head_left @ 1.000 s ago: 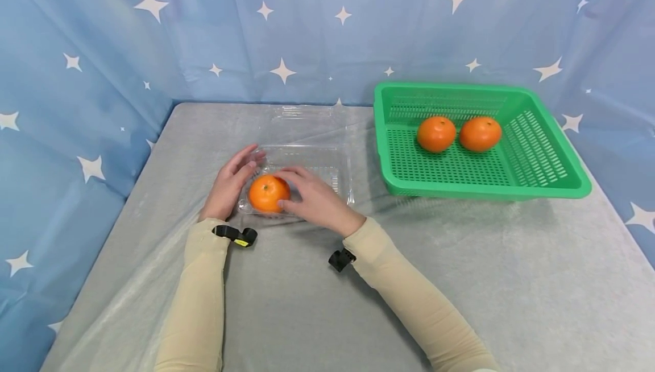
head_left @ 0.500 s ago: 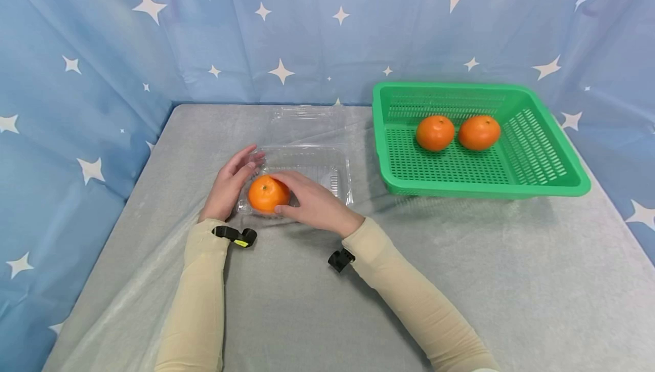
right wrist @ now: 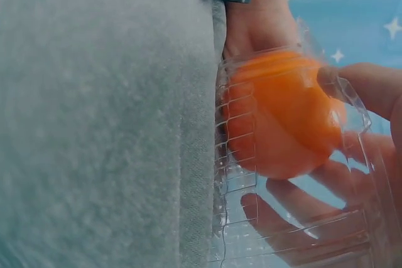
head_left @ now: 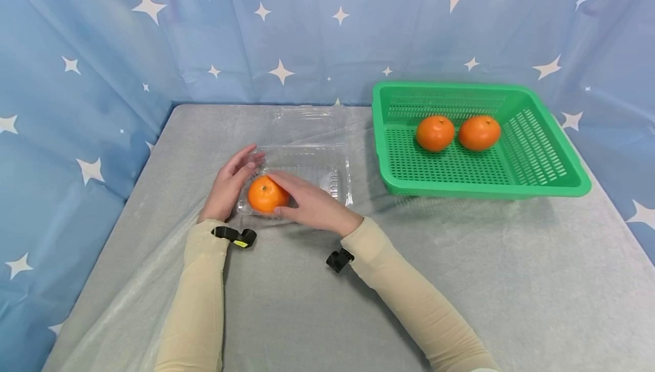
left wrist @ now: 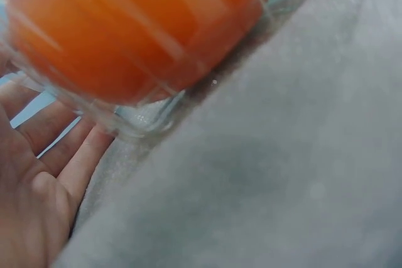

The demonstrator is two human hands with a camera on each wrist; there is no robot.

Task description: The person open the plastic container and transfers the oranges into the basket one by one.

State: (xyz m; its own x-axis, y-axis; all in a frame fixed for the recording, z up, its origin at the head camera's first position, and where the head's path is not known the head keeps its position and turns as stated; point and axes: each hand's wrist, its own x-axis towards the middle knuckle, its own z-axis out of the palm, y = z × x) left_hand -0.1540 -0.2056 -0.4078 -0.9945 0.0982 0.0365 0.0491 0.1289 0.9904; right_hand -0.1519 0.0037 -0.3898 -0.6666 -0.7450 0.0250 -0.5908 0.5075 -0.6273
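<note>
An orange (head_left: 268, 194) sits in the near left corner of a clear plastic clamshell box (head_left: 335, 158), whose lid lies folded back behind it. My right hand (head_left: 316, 205) holds the orange from its right side. The thumb (right wrist: 370, 86) is on the near side and the fingers reach round the far side, seen through clear plastic in the right wrist view. My left hand (head_left: 228, 185) stands at the box's left side with relaxed, fairly straight fingers; in the left wrist view its palm (left wrist: 38, 186) faces the box wall, and whether it touches is hard to tell.
A green slotted basket (head_left: 486, 190) stands at the back right with two more oranges (head_left: 435, 133) inside. Grey cloth (head_left: 286, 304) covers the table, and a blue starry curtain (head_left: 317, 36) hangs behind it and along the left.
The right hand has shifted slightly left, settling closer round the orange, which has moved very little to the left. The left hand has stayed in place.
</note>
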